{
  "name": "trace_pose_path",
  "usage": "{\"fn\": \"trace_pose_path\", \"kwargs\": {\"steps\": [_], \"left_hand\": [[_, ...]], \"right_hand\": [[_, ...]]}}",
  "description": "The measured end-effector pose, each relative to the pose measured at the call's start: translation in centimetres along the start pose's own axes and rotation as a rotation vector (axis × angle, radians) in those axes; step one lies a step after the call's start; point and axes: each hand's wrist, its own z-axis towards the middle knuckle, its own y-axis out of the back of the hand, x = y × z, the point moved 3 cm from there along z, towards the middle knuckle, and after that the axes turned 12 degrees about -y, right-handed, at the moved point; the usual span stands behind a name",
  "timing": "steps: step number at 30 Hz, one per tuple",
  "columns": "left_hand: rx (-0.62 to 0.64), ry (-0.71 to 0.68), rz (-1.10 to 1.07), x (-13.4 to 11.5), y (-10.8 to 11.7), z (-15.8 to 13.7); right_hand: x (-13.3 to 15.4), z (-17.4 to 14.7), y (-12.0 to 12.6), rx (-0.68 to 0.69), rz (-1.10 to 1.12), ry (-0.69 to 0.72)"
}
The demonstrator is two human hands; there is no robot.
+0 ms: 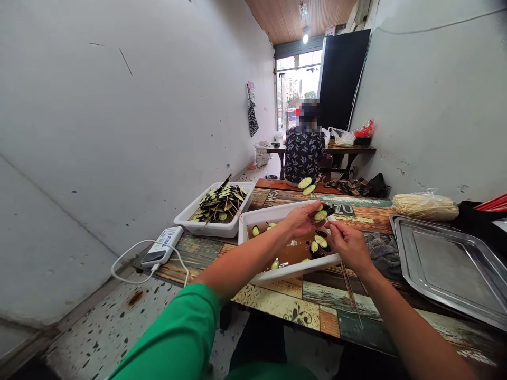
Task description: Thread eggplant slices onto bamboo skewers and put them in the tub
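Over a white tub [273,275] of brownish water, my left hand [303,219] is closed on dark-skinned eggplant slices [321,215]. Just to its right, my right hand [349,244] pinches a thin wooden skewer whose tip points at those slices. Two more pale green slices [305,183] show beyond my left fingers; whether they are on the skewer I cannot tell. Loose eggplant slices [321,241] float in the tub. At the left, another white tub [209,228] bears a heap of skewered eggplant [224,199]. Several bare skewers [348,285] lie on the table near my right wrist.
A metal tray [447,258] and a grey cloth [382,250] lie at the right, with a bagged pale bundle [425,205] behind. A power bank [162,245] with a white cable sits at the left edge. Ahead, a person [304,153] sits facing away at another table [360,150].
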Motion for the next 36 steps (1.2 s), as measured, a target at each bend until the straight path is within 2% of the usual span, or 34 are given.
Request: {"fn": "trace_pose_path", "kwargs": {"steps": [4, 6, 8, 14, 17, 22, 26, 30, 33, 36], "left_hand": [[-0.127, -0.238, -0.073, -2.0, 0.9, 0.3], [-0.147, -0.312, -0.100, -2.7, 1.1, 0.3], [-0.155, -0.311, -0.088, -2.8, 1.2, 0.3], [-0.082, -0.149, 0.030, -1.1, 0.8, 0.5], [-0.112, -0.119, -0.011, -1.8, 1.2, 0.9], [-0.242, -0.407, -0.045, -5.0, 2.4, 1.0], [-0.233, -0.439, 0.025, -5.7, 2.7, 0.8], [-0.255, -0.487, 0.044, -5.2, 2.6, 0.8], [-0.240, -0.409, 0.065, -4.2, 2.3, 0.9], [-0.161, -0.283, 0.132, -3.6, 2.1, 1.1]], "right_hand": [[-0.3, -0.1, -0.3, 0.071, 0.010, -0.018], [-0.4, -0.2, -0.5, 0.107, 0.015, -0.026], [-0.5, -0.2, -0.7, 0.129, 0.010, -0.032], [-0.3, 0.1, -0.4, 0.102, -0.004, -0.033], [-0.2, 0.2, -0.2, 0.096, 0.002, -0.027], [0.0, 0.1, -0.2, 0.154, -0.008, -0.035], [0.2, 0.1, -0.1, 0.150, -0.019, -0.010], [0.3, 0.1, -0.1, 0.145, -0.017, -0.015], [0.2, 0.2, 0.0, 0.133, -0.005, -0.041], [0.1, 0.2, 0.2, 0.128, 0.002, -0.057]]}}
